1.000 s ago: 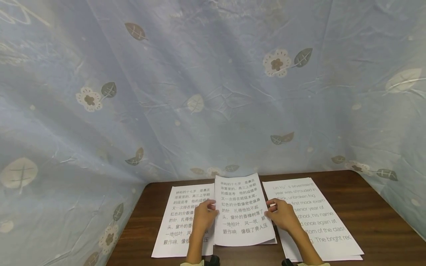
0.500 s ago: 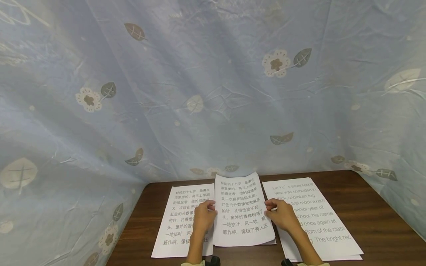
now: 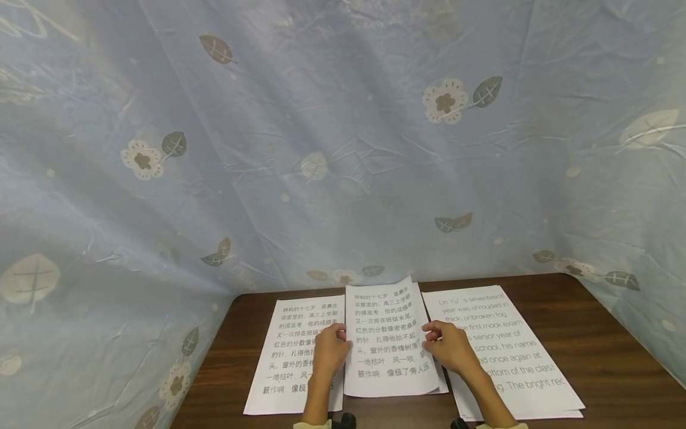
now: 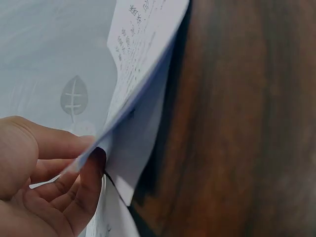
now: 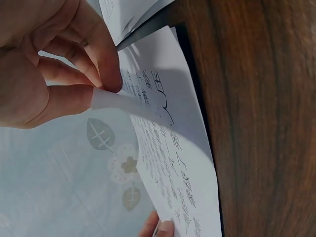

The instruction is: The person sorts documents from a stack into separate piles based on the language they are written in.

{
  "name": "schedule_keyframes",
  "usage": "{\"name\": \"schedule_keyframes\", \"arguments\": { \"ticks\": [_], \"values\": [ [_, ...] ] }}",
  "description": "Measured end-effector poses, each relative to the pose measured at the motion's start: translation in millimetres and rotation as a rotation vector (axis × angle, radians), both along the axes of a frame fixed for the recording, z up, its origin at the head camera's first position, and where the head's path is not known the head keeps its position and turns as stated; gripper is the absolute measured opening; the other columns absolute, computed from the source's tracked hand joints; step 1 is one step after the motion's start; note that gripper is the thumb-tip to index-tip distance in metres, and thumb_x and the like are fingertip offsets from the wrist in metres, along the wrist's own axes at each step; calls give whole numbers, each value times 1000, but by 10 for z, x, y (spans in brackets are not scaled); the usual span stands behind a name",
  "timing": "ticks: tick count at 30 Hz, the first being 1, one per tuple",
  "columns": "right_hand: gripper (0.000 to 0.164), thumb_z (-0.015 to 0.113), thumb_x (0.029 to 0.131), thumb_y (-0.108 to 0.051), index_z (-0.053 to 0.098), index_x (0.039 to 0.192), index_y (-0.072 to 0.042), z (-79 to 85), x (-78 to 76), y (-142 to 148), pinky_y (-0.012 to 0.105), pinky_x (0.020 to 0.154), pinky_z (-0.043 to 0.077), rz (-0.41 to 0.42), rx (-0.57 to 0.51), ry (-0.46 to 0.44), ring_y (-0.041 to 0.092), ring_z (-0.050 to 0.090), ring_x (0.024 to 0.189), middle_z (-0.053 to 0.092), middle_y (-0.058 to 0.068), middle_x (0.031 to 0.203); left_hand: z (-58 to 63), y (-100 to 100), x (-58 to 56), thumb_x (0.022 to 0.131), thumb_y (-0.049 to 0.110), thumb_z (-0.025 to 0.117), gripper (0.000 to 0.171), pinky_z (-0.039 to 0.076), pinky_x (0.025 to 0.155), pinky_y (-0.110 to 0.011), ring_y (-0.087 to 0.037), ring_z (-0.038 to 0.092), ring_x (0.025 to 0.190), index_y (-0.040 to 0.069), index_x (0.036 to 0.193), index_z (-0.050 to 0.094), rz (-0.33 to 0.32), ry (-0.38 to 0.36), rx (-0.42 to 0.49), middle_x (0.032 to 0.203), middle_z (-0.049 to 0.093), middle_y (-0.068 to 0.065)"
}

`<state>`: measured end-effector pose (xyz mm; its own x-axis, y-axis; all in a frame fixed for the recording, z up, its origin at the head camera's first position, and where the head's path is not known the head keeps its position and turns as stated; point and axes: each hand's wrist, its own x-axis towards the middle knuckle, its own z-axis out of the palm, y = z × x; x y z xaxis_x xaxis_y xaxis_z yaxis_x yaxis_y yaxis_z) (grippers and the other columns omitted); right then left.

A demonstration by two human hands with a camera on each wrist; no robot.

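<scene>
Between both hands, a sheet of paper (image 3: pixel 383 351) printed with Chinese text is raised over other paper in the middle of the table. My left hand (image 3: pixel 331 348) pinches its left edge, thumb above and fingers beneath, as the left wrist view shows up close. At the opposite edge, my right hand (image 5: pixel 64 64) pinches the paper between thumb and finger. The sheet bends upward on that side, its far right corner standing up. Under it, a strip of more white paper (image 3: pixel 440 381) shows at the lower right.
To the left lies a stack of paper (image 3: pixel 268 381) with the same Chinese text, partly behind the left hand. A stack with English text (image 3: pixel 527 369) lies on the right, under the right forearm. A patterned curtain (image 3: pixel 343 149) rises behind the brown wooden table (image 3: pixel 605 357).
My right hand has shifted slightly left with the sheet's right edge, which curls up more. More of the paper underneath shows along the right side. The left hand has barely moved.
</scene>
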<state>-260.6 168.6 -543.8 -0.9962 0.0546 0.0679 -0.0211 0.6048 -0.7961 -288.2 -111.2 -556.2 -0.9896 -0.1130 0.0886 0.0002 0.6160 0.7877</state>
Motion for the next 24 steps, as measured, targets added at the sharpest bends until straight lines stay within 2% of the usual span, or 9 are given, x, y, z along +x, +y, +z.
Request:
{"name": "schedule_keyframes", "arguments": {
  "ticks": [5, 10, 14, 24],
  "values": [
    [33, 79, 85, -2, 76, 118, 2, 30, 15, -35, 27, 60, 56, -6, -36, 1, 15, 70, 79, 74, 5, 91, 71, -29, 16, 87, -1, 75, 39, 60, 67, -30, -14, 69, 74, -4, 126, 74, 31, 14, -3, 97, 77, -13],
    [35, 77, 87, -1, 74, 122, 3, 63, 34, -89, 30, 61, 61, 4, -131, -19, 16, 71, 75, 74, 8, 94, 116, -91, 26, 87, -2, 75, 39, 58, 66, -30, -15, 69, 74, -3, 126, 74, 48, 29, 7, 99, 78, -14],
    [35, 76, 88, -1, 73, 123, 3, 78, 49, -132, 33, 63, 63, 9, -155, -28, 16, 72, 76, 75, 7, 96, 122, -143, 33, 87, -2, 75, 40, 58, 67, -29, -16, 69, 76, -1, 127, 75, 58, 27, 22, 100, 77, -13],
    [36, 75, 89, 0, 72, 124, 4, 108, 75, -154, 31, 63, 63, 7, -161, -21, 17, 74, 80, 76, 8, 96, 68, -170, 25, 87, 2, 78, 37, 62, 71, -33, -18, 75, 81, -1, 123, 76, -6, 31, 20, 101, 80, -13]
  ]
}}
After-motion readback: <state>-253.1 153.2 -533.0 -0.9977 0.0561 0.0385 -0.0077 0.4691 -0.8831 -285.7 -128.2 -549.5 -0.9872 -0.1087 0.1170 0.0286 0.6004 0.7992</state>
